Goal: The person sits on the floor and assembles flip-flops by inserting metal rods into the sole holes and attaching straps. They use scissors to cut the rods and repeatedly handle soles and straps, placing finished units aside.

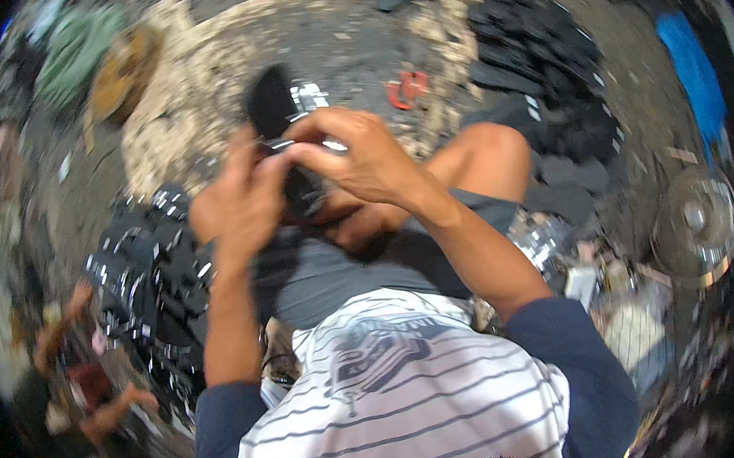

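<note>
Sandal, black, sits up in front of the lap, and both hands are together on it: right hand pinching near a glinting strap, left hand blurred beside it, exact grip impossible to tell. This one looks midway; the shiny-strapped pile at left seems done, the dark soles at right apparently still left.
</note>
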A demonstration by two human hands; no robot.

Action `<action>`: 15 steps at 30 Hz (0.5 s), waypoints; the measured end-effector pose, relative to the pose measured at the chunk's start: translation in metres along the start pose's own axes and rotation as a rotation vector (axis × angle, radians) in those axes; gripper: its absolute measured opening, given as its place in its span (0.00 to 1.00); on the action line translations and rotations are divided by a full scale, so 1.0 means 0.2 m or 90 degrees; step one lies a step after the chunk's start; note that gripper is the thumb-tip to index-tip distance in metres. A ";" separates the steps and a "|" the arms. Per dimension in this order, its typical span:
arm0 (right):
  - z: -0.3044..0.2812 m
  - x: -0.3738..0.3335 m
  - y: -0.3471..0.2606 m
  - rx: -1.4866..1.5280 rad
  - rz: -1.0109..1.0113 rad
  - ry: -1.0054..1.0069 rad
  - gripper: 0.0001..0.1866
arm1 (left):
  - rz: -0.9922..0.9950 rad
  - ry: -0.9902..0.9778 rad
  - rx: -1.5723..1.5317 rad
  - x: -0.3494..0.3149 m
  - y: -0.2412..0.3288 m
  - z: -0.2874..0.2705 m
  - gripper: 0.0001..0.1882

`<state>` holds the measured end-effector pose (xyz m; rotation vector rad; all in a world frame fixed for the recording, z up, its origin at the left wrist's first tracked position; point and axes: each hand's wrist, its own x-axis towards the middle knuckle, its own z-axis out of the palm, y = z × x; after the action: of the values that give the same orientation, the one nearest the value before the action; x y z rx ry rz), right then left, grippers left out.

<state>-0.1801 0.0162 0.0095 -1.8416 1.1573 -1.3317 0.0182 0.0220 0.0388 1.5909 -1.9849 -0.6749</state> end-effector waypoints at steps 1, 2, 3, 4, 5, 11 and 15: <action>-0.08 0.00 -0.01 0.019 0.032 -0.023 0.14 | -0.133 -0.057 -0.013 -0.02 -0.07 -0.12 0.24; -0.21 -0.01 0.04 0.005 0.042 0.039 0.12 | -0.207 -0.028 -0.215 -0.08 -0.25 -0.26 0.29; -0.37 -0.03 0.13 0.009 0.152 0.096 0.12 | -0.138 -0.020 -0.193 -0.13 -0.39 -0.46 0.32; -0.58 -0.07 0.27 0.017 0.257 0.156 0.12 | -0.119 -0.064 -0.180 -0.17 -0.46 -0.65 0.31; -0.80 -0.14 0.44 -0.174 0.227 0.221 0.12 | -0.156 -0.143 -0.006 -0.24 -0.65 -0.96 0.32; -1.56 -0.99 1.05 -0.868 0.805 0.390 0.38 | -0.280 0.134 0.083 -0.52 -0.86 -1.32 0.26; -1.64 -1.23 1.17 -0.702 0.940 0.623 0.39 | -0.248 0.036 -0.102 -0.31 -0.51 -0.85 0.26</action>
<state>-0.5921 0.1395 -0.1850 -0.0424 3.1805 -0.4996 0.2149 0.0511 0.0946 1.8900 -1.5497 -0.9000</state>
